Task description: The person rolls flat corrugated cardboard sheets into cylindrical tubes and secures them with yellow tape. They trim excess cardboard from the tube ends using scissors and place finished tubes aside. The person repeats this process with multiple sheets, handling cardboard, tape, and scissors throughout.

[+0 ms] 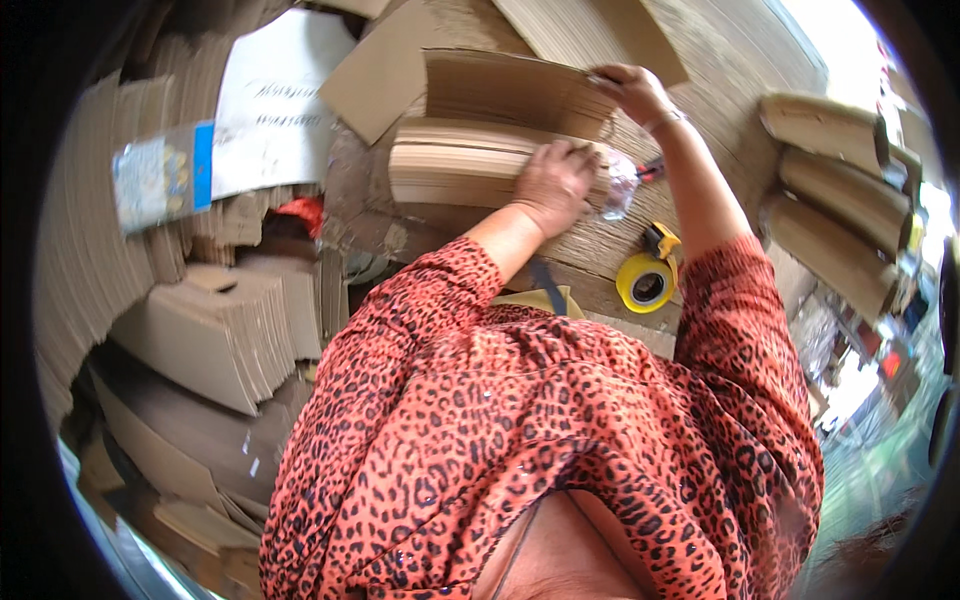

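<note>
My right hand (636,96) pinches the far right corner of a brown cardboard sheet (510,90), which stands tilted up behind a stack of flat cardboard pieces (457,163). Across the right part of that stack lies my left hand (556,184), its fingers bent over the pieces. Just right of the stack is a crumpled clear plastic item (621,186), touching or close to a red and black handle (651,169). Nearer my body, a roll of yellow tape (645,283) in a yellow and black dispenser (663,241) rests on the wooden table (592,255).
More cardboard sheets (382,86) and a ribbed cardboard piece (600,34) lie at the back. Tall cardboard stacks (210,330) crowd the left, by a white sheet bearing writing (270,105). Bundled cardboard (840,202) stands right. A dark strip (547,285) lies at the near edge.
</note>
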Demonstrator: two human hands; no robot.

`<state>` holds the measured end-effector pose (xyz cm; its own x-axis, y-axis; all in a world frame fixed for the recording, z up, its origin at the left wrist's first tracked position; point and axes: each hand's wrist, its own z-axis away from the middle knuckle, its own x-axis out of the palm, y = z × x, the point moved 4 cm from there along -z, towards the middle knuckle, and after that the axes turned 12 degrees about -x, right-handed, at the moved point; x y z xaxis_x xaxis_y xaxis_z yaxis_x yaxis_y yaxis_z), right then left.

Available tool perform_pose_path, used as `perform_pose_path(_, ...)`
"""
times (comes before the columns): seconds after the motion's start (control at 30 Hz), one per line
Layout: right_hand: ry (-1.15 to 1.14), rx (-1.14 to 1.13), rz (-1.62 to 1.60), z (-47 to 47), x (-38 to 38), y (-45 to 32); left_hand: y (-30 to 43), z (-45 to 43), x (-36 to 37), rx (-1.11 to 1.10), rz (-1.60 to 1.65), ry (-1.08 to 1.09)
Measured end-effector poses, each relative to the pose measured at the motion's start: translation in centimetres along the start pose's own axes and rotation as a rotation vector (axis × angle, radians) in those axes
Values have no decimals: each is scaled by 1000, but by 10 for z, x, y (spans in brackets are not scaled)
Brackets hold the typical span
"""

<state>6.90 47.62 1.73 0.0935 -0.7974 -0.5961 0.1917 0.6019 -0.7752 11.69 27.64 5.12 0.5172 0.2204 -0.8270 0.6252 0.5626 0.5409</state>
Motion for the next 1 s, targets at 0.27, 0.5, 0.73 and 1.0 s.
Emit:
perform_pose_path(0.27, 542, 350, -157, 117, 13, 32, 0, -2, -4, 26, -32, -7)
perform_pose_path(0.5, 421, 654, -713, 183, 105, 1, -2, 13, -8, 100, -46, 51)
perform_pose_path(0.73, 649, 556, -728, 167, 129, -21, -18, 22, -10, 120, -4, 45)
perform_pose_path(1.0, 617, 652, -454, 194, 141, -47, -13, 30, -11, 183, -20, 0)
